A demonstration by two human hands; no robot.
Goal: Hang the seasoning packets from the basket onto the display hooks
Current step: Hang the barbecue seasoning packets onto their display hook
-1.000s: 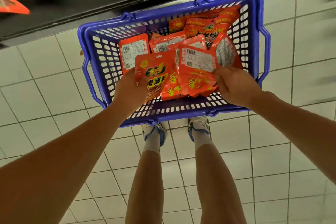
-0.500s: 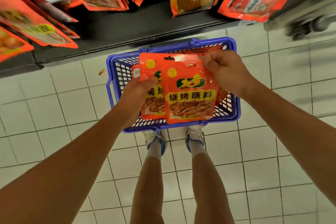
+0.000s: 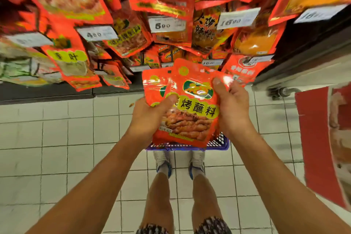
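Seasoning packets [image 3: 187, 108], a small fanned stack of flat, glossy red-orange pouches with a green oval logo, yellow blobs carrying dark characters and a photo of browned skewered meat, are held up in front of the display, between the two hands and above the basket. The left hand [image 3: 150, 118] cups the stack from its left edge, thumb laid across the front of the top pouch and fingers hidden behind. The right hand [image 3: 230, 106] grasps the right edge, thumb pressed on the upper corner where the plastic film catches a bright glare. At least two pouches show, one offset to the left behind the front one; how many more lie behind cannot be told. The blue basket [image 3: 221, 141], a plastic lattice with a thick rim, sits on the floor just beyond the person's white-and-blue shoes [image 3: 164, 163], mostly hidden by the stack. The floor [image 3: 66, 138] is of square, off-white glazed tiles with dark grout lines. Above, hanging packets [image 3: 125, 38] of similar red and orange foil crowd the display in overlapping rows, blurred, with white price tags [image 3: 168, 24] at the front of the rows. A dark base ledge [image 3: 47, 91] runs under the display where it meets the tiles. At the right edge a red printed sheet [image 3: 319, 138] hangs down into view.
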